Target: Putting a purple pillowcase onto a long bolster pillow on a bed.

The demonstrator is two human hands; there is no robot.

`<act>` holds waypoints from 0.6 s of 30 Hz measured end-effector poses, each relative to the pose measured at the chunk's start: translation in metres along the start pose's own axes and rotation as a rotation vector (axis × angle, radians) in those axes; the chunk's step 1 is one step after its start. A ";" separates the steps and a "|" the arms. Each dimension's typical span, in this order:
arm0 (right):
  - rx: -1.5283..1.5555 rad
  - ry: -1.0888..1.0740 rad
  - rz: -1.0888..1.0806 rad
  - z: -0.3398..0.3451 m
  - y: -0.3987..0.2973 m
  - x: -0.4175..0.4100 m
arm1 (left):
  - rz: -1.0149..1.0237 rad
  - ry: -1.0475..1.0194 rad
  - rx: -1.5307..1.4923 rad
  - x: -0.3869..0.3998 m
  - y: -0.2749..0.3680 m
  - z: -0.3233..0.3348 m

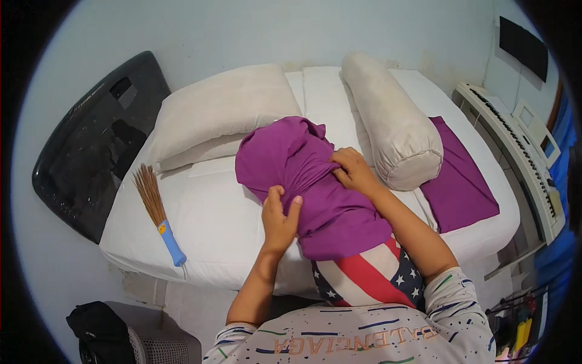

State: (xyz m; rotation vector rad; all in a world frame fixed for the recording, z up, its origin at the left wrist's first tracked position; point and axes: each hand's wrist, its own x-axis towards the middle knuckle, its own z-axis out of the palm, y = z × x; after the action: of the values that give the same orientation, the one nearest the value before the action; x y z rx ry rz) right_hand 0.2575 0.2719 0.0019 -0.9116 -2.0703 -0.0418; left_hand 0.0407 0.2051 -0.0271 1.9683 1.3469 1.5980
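Observation:
A purple cloth cover [313, 191], gathered in folds, is pulled partly over a pillow with red, white and star-patterned navy fabric [363, 277], which shows at its lower end against my body. With thumb and fingers spread, my left hand [280, 217] rests against the cover's left side. Pinched in my right hand [350, 169] is a fold of the cover on its upper right. Whatever lies inside the purple cloth is hidden.
Cream pillows [227, 100] lie on the white-sheeted bed [218, 218] beside a stick broom [166, 227]. A cream bolster [391, 123] is by a folded purple cloth [464, 182]. A dark headboard [100, 145], a keyboard [514, 150] and a basket [159, 346] surround the bed.

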 end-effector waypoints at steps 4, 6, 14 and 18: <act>-0.076 -0.209 -0.081 -0.025 -0.051 0.000 | -0.091 0.017 -0.096 0.001 -0.030 -0.012; -0.126 -0.340 -0.113 -0.035 -0.079 -0.004 | -0.052 0.002 -0.136 0.003 -0.043 -0.016; -0.344 -0.439 -0.063 0.003 -0.103 0.000 | 0.099 -0.013 0.251 0.056 -0.041 -0.046; -0.329 -0.517 -0.348 0.038 -0.130 -0.001 | 0.353 0.006 0.318 0.119 0.001 -0.054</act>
State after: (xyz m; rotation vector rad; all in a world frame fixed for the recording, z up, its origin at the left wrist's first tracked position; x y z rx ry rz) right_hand 0.1511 0.1882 0.0138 -0.7965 -2.7470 -0.3755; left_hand -0.0107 0.2792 0.0668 2.5104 1.3865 1.6113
